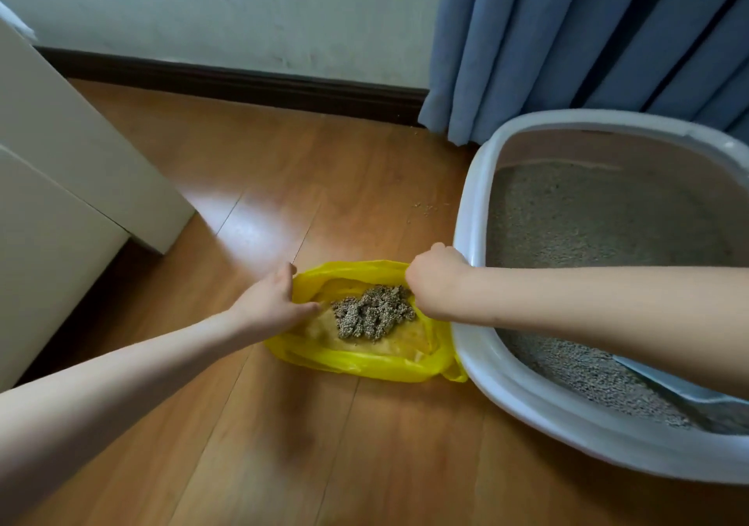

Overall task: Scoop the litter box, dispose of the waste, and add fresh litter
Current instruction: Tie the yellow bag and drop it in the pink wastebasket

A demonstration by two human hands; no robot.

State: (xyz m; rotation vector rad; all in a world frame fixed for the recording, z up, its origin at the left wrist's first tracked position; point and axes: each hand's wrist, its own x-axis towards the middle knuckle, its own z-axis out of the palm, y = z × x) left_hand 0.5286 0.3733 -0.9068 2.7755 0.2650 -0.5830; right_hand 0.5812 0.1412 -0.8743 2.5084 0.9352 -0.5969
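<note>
Warm brown wooden plank flooring [251,424] spreads beneath you, meeting a pale plaster wall [243,11] with a dark skirting board [243,84]. Blue pleated curtains [587,39] hang at your upper right, and a cream-white cabinet [60,169] stands to your left. On your right sits the large pale grey plastic litter box [470,217] with its rounded rim, holding a bed of grey-beige litter [587,234]; a light blue plastic scoop [668,388] lies in its near corner, partly hidden under your right forearm. Just beside the box, touching its left wall, a yellow plastic bag [364,367] lies open on the floor. Your left hand [271,302] pinches the bag's left edge, thumb inside the opening. Your right hand [435,282] is curled into a fist gripping the bag's right edge, close against the box rim. Inside the bag rests a clump of grey soiled litter [373,311]. A few stray granules [425,207] dot the floor near the curtain.
</note>
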